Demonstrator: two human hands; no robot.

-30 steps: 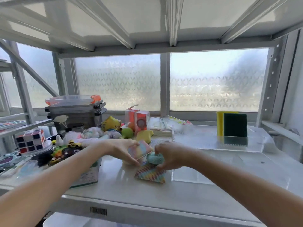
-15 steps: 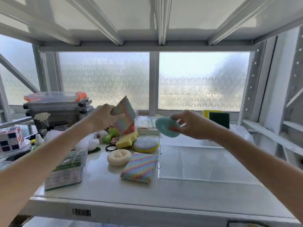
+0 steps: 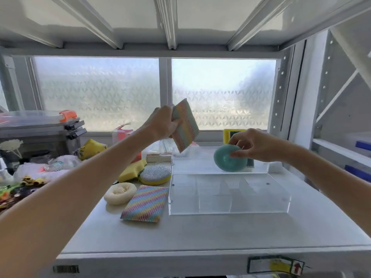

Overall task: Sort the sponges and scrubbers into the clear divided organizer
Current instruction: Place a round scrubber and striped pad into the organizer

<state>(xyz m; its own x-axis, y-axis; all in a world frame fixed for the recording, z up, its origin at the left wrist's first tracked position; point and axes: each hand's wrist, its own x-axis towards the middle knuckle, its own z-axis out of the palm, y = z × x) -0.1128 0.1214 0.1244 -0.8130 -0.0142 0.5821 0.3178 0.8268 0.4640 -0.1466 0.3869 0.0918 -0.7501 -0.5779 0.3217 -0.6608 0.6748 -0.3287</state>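
Note:
The clear divided organizer (image 3: 228, 211) sits on the white shelf, right of centre. My right hand (image 3: 255, 145) grips a round teal scrubber (image 3: 228, 158) over its back section. My left hand (image 3: 162, 123) holds a rainbow-striped sponge (image 3: 185, 125) raised above the organizer's back left corner. A yellow and green sponge (image 3: 230, 133) stands at the organizer's back, mostly hidden by my right hand. On the shelf to the left lie a second rainbow sponge (image 3: 145, 203), a round loofah pad (image 3: 120, 193), a silver-topped yellow scrubber (image 3: 155, 174) and a yellow star sponge (image 3: 132, 170).
A clutter of toys and bags (image 3: 40, 169) and stacked grey lidded boxes (image 3: 40, 133) fill the left side. Small orange cartons (image 3: 122, 133) stand by the frosted window. White shelf uprights (image 3: 285, 97) rise at the right. The shelf's front edge (image 3: 180, 255) is close to me.
Both hands lifted off the shelf with their items and moved right and back. The teal scrubber came down over the organizer's back section; the rainbow sponge now hangs above the back left corner.

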